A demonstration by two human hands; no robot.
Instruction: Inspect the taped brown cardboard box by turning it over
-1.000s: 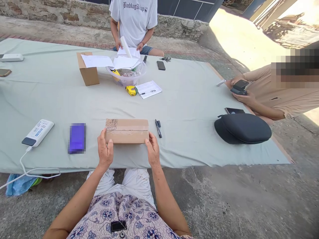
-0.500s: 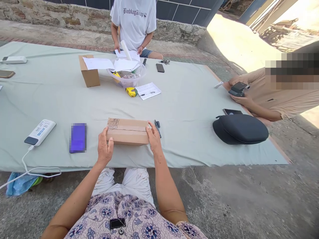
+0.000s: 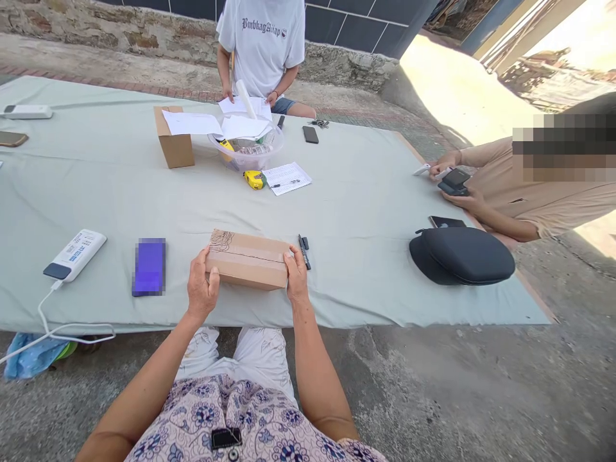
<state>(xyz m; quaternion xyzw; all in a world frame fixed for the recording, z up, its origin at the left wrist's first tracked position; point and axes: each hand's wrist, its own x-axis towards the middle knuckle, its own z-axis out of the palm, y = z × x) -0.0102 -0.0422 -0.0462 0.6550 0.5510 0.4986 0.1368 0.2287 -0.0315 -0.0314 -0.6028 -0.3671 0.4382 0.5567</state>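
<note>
Left hand [image 3: 202, 289] and right hand [image 3: 297, 277] hold a tape-banded cardboard box [image 3: 248, 260].

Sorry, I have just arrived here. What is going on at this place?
A person holds a taped cardboard box by its ends, with their left hand and right hand, over a pale green cloth. A black marker lies beside the box. Across the cloth, a person in a white T-shirt sits behind a clear plastic bowl holding papers. At the right, another person holds a black device.
</note>
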